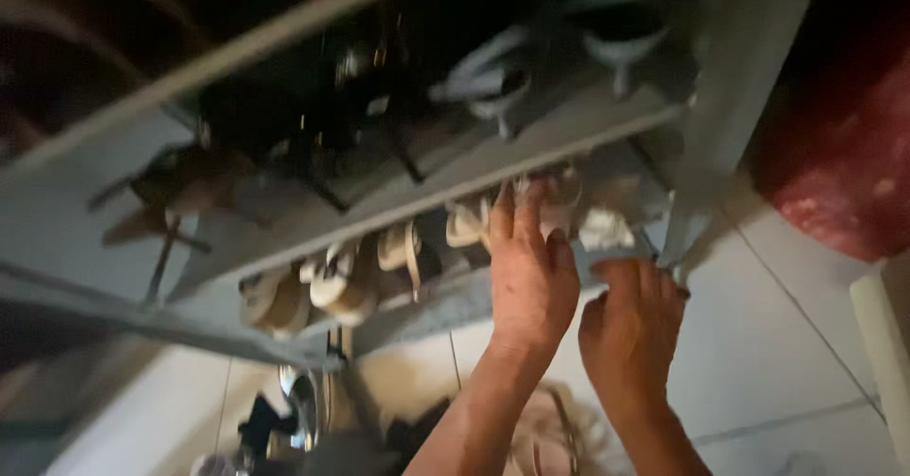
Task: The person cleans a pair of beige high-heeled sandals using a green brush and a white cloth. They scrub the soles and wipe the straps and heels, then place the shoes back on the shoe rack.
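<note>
My left hand (531, 277) and right hand (633, 329) lie open on the grey shoe shelf (417, 201) above the white tiled floor (787, 362).

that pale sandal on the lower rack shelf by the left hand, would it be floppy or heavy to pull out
The pale sandal looks thin-soled and strappy, so probably light and somewhat bendy. It sits packed among other shoes on the grey rack, so it may snag. The blur hides its material.

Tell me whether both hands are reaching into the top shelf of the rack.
No: the left hand and right hand are at the lower shelf, beside pale shoes.
</note>
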